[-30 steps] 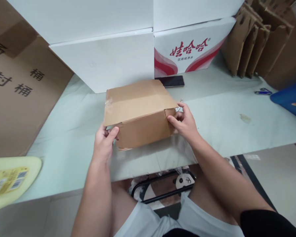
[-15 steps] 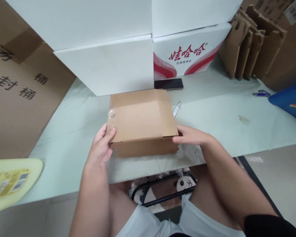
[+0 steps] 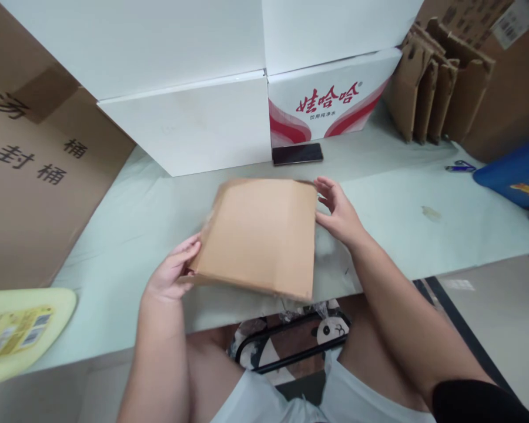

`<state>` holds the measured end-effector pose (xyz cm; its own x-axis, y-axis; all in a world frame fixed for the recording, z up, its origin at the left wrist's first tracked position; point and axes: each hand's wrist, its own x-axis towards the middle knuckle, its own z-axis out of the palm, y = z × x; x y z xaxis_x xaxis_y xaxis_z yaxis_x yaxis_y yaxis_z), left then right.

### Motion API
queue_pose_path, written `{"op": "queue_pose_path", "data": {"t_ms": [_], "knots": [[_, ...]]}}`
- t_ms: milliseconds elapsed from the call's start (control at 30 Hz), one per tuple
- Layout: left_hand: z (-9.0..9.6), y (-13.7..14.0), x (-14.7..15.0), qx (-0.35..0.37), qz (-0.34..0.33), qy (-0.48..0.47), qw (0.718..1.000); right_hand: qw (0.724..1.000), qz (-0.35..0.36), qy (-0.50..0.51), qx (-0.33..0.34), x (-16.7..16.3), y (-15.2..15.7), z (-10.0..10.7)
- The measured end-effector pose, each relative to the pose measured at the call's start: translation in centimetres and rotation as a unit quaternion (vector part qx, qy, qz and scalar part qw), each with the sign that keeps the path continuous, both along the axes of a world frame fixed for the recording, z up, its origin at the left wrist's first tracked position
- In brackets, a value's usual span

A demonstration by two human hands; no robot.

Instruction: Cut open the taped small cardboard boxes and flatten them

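A plain brown cardboard box (image 3: 260, 235) is between my hands near the table's front edge, turned at an angle and blurred along its near edge. My left hand (image 3: 171, 267) grips its near left corner, thumb on top and fingers partly hidden beneath. At the far right corner, my right hand (image 3: 337, 211) holds the side with curled fingers and thumb against the edge. Behind the box lies a black phone (image 3: 297, 154), in front of a white carton with red lettering (image 3: 330, 108).
White cartons (image 3: 185, 129) form a wall at the back. A large brown carton (image 3: 39, 176) stands left, above a pale yellow object with a label (image 3: 26, 329). Folded cardboard (image 3: 436, 94), a small blue item (image 3: 461, 167) and a blue container (image 3: 511, 176) are at right.
The box has turned and come nearer to me, away from the white cartons. My right hand has moved up to its far right corner. The silver-white tool beside it is now out of sight.
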<state>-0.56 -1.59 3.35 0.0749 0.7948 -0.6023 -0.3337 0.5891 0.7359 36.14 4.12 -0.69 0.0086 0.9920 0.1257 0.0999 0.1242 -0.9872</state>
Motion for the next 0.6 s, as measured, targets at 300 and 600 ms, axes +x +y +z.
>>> {"op": "queue_pose_path", "data": {"t_ms": [300, 600], "knots": [[1.0, -0.5, 1.6, 0.034, -0.077, 0.089, 0.992, 0.994, 0.015, 0.06, -0.09, -0.6, -0.8, 0.3], [-0.8, 0.0, 2.9, 0.088, -0.083, 0.248, 0.961, 0.976, -0.069, 0.142, -0.149, -1.9, -1.0, 1.1]]}}
